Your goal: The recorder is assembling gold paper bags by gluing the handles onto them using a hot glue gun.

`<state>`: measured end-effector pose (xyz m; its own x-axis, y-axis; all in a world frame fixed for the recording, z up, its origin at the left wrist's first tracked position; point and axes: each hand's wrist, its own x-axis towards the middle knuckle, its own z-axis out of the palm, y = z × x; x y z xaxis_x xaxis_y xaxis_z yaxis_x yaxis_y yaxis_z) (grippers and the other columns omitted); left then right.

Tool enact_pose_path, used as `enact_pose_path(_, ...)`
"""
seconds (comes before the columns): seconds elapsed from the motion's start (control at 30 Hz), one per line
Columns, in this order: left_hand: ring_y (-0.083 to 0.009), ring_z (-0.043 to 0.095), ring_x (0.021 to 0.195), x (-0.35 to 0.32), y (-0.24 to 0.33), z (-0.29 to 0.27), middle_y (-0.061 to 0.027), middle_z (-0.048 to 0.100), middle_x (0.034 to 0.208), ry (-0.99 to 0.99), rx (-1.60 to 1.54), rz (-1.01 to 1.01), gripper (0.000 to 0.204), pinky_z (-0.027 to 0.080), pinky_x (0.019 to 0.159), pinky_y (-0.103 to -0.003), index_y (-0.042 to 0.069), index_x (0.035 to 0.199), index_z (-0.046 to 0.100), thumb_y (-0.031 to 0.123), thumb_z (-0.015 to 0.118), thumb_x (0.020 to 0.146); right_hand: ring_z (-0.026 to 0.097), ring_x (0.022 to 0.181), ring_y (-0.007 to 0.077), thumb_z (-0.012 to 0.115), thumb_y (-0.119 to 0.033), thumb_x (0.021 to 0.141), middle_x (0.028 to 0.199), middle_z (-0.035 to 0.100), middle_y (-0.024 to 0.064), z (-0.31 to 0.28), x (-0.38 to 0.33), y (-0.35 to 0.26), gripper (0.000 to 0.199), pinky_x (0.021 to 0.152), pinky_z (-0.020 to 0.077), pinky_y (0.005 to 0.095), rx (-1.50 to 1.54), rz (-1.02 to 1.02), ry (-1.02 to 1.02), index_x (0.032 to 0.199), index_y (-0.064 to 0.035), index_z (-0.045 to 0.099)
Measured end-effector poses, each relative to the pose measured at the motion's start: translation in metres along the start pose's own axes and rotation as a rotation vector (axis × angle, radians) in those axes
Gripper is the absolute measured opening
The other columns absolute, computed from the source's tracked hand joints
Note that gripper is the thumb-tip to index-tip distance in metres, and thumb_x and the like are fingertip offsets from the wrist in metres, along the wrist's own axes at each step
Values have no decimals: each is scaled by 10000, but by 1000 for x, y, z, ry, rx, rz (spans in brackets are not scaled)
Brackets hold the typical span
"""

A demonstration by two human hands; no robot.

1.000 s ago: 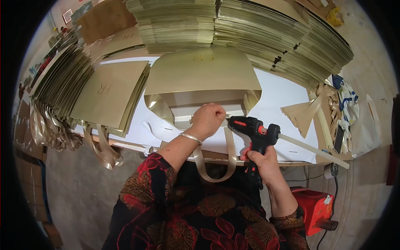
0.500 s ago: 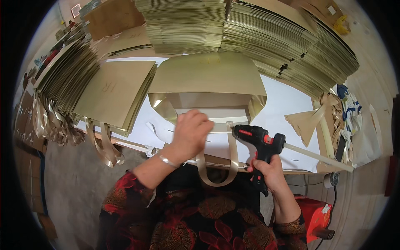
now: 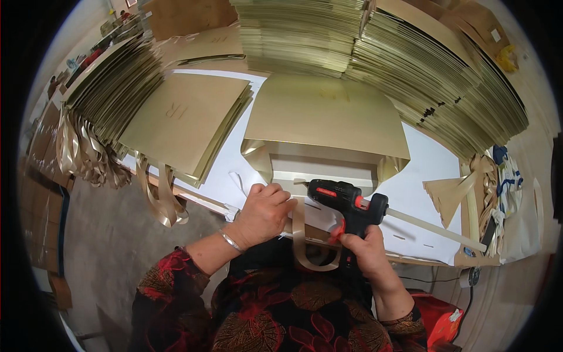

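Head view: white table (image 3: pixel 434 170) amid gold bag stacks (image 3: pixel 410 64).

Light: bright, even daylight, soft and diffuse | Shadows: faint, short under the hands on the white worktop (image 3: pixel 428 170) | Glare: sheen on the gold paper bag (image 3: pixel 328 117) fold | Focus: centre sharp, rim softens | Distortion: strong fisheye, stack edges bow, black vignette rings the frame
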<state>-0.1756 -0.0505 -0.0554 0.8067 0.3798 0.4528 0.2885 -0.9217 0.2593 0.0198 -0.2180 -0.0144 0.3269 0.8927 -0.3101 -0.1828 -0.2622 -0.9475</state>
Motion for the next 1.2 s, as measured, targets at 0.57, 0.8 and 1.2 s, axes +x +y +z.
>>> enact_pose_path(0.57, -271, 607, 1018, -3, -10, 0, -97, 647, 1045, 52, -191, 123, 406, 486, 873, -388, 34, 1052, 652, 4, 631, 648, 636, 733, 159, 590, -42, 784, 839, 640, 72, 1, -8, -13, 189, 660, 526, 295, 35, 58, 38, 967, 7, 605)
enact_pose_path(0.8, -241, 608, 1033, -3, -8, -1, -81, 651, 1034, 13, -188, 69, 366, 474, 872, -363, 43, 1026, 646, 9, 637, 662, 634, 741, 162, 596, -30, 777, 833, 628, 64, -12, -16, -11, 206, 684, 514, 298, -21, 103, -28, 980, 6, 583)
enact_pose_path(1.2, -236, 613, 1031, -2, -10, -3, -66, 654, 1029, 7, -240, 97, 320, 476, 898, -380, 58, 970, 657, 15, 646, 654, 654, 788, 193, 563, -60, 777, 968, 671, 164, 39, 30, -31, 369, 559, 578, 319, 101, 34, -68, 1125, 64, 563)
